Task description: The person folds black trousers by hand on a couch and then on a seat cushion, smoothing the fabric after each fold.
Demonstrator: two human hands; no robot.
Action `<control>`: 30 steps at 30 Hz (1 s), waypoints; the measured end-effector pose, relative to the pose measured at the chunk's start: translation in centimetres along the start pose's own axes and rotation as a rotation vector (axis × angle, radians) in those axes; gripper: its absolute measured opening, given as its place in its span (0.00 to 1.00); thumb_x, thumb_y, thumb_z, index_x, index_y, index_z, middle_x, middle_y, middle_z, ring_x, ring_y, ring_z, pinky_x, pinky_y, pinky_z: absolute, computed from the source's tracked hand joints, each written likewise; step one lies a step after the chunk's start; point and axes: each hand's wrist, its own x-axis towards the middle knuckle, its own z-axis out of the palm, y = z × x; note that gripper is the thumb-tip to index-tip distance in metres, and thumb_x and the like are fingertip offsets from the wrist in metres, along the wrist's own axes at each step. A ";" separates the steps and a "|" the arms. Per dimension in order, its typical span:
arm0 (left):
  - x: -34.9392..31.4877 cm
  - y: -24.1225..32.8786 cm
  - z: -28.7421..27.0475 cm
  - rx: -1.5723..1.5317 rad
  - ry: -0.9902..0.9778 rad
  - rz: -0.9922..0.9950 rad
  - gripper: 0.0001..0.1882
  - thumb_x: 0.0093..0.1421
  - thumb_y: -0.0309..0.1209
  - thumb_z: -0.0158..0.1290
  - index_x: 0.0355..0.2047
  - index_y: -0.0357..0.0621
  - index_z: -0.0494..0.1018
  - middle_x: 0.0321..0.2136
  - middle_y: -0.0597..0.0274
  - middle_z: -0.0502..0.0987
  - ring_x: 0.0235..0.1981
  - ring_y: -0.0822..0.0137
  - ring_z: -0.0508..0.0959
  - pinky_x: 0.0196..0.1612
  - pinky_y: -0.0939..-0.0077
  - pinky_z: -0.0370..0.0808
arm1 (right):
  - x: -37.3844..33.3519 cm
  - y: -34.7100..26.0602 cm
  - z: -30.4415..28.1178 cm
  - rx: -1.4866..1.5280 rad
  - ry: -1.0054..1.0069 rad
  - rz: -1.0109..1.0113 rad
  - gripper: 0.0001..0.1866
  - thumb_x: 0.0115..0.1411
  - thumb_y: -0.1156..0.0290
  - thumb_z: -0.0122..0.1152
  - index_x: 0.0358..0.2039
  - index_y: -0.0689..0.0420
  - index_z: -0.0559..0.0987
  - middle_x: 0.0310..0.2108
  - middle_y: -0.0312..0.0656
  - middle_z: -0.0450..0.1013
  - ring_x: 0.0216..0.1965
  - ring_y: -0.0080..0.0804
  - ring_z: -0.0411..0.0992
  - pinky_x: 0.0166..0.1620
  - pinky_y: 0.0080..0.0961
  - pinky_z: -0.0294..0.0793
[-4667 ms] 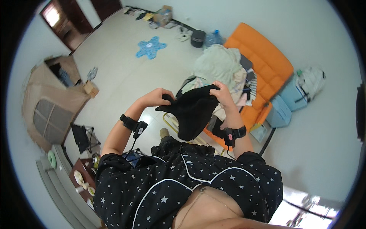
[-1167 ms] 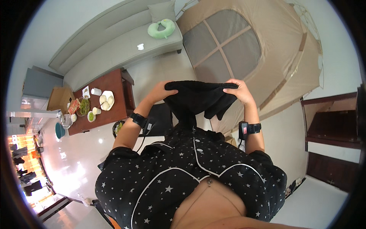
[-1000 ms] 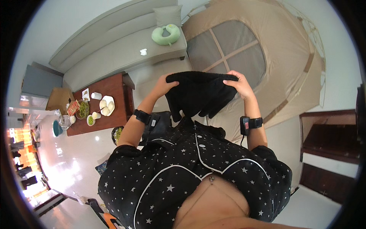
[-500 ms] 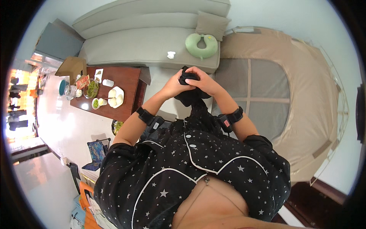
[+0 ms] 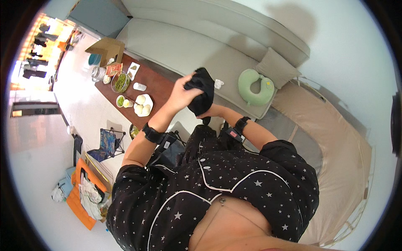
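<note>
Left hand [image 5: 183, 95] is closed on the black cloth [image 5: 203, 88], thumb across its front. Right hand [image 5: 212, 111] is at the cloth's 5 o'clock end; fingers partly hidden, so can't tell if it's pinching or just supporting. Cloth is in the air at 12 o'clock from the chest, bunched. Table [image 5: 161, 81] sits at 9 from it, neck pillow [image 5: 245, 85] at 3.

Handling, my call: keep left thumb pressure on the layers, let right hand tuck loose ends from 5–6, don't squeeze hard or it creases.

Vs 1.2 s ago: cloth was stretched wide, hands at its 9 and 3; now compact, hands close. Pillow was around 11; view has swung.
</note>
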 end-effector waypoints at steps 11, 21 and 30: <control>10.6 -8.9 -22.7 0.057 0.771 -0.021 0.25 0.51 0.32 0.56 0.46 0.30 0.64 0.38 0.56 0.72 0.37 0.68 0.72 0.43 0.79 0.67 | 14.9 -7.5 -5.9 0.269 0.666 0.068 0.19 0.45 0.71 0.64 0.38 0.65 0.75 0.33 0.43 0.74 0.35 0.29 0.71 0.41 0.26 0.69; 3.6 -23.3 -21.7 -0.148 0.287 -0.954 0.16 0.57 0.37 0.43 0.41 0.41 0.69 0.27 0.62 0.73 0.22 0.75 0.69 0.21 0.85 0.65 | 23.0 -11.7 -18.3 0.203 1.150 -0.198 0.15 0.47 0.71 0.62 0.35 0.64 0.73 0.31 0.40 0.73 0.33 0.29 0.70 0.37 0.26 0.69; 1.2 -33.7 -16.2 -0.141 -0.004 -1.165 0.12 0.58 0.35 0.44 0.36 0.42 0.70 0.21 0.64 0.71 0.18 0.76 0.69 0.18 0.84 0.64 | 19.2 17.3 -22.0 -0.030 0.742 1.097 0.12 0.52 0.65 0.47 0.25 0.60 0.75 0.22 0.44 0.72 0.22 0.33 0.71 0.28 0.34 0.72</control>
